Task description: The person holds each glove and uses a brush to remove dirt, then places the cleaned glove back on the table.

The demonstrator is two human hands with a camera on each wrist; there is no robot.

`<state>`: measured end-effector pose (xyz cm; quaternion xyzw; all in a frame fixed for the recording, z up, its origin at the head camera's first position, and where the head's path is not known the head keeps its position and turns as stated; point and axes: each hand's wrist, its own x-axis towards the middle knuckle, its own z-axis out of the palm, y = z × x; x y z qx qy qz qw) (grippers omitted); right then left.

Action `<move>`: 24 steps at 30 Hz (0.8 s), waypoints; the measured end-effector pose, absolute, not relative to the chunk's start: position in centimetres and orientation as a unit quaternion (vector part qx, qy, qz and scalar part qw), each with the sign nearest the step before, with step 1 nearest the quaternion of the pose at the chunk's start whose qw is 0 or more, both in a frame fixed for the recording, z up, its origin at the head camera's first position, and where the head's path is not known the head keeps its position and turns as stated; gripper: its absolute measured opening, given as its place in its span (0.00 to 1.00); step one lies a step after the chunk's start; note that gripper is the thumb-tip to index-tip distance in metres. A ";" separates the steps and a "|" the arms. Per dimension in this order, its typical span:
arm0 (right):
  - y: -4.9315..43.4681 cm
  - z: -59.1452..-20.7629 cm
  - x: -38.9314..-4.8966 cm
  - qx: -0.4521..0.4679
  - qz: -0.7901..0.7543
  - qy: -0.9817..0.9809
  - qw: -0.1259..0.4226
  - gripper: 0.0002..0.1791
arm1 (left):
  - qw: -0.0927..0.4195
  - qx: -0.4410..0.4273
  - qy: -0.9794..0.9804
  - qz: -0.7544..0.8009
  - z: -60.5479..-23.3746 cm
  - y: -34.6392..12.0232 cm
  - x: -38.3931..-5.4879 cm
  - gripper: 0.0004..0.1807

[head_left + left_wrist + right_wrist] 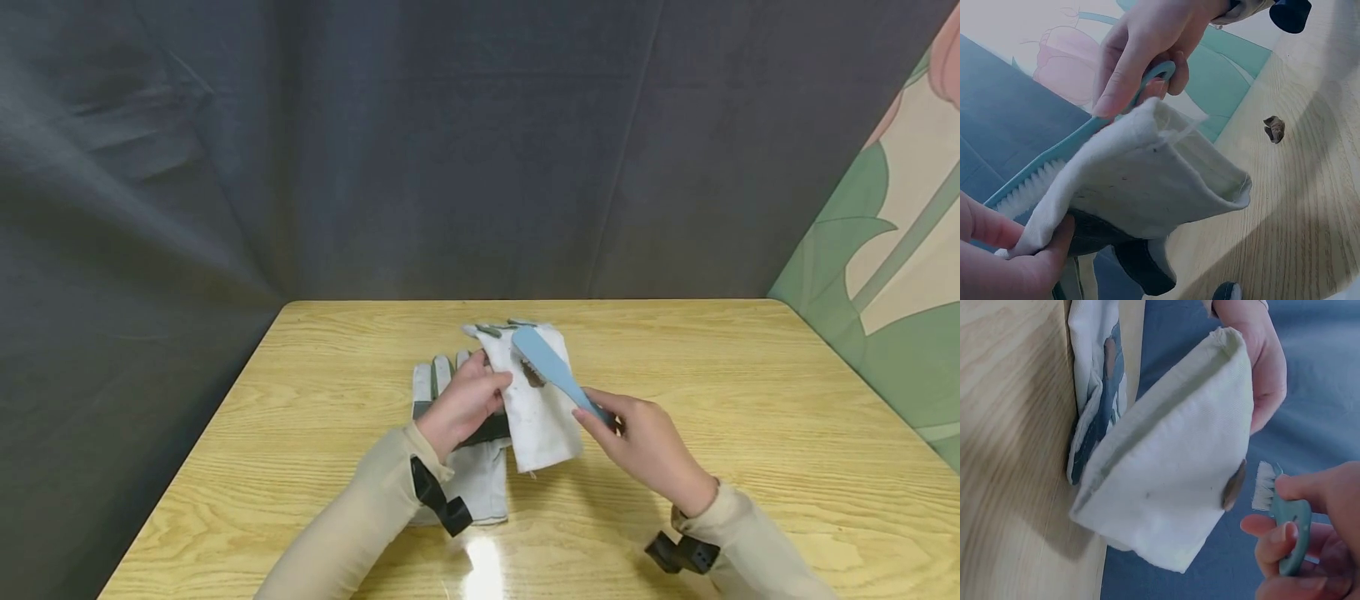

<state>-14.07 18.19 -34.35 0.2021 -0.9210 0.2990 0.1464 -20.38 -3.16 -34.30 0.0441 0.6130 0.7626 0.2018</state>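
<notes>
My left hand (467,402) pinches a white work glove (546,433) with dark green parts, held up off the table with its open cuff facing me. My right hand (651,437) grips the handle of a light blue brush (549,360) with white bristles (1263,486). In the head view the brush head lies over the glove, close to a brown patch (534,377); the right wrist view shows the bristles apart from that patch. A second glove (472,483), white and dark green, lies on the table under my left hand, partly hidden by it.
The wooden table (322,467) spans the front, with a dark cloth (465,167) hanging behind it and at the left. A flower-patterned panel (900,317) stands at the right. A small crumpled brown thing (1274,129) lies on the wood in the left wrist view.
</notes>
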 end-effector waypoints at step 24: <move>19.3 -33.5 -13.9 0.191 0.290 -0.928 0.131 0.19 | 0.172 0.029 0.612 0.771 -34.3 -3.7 -20.9 0.31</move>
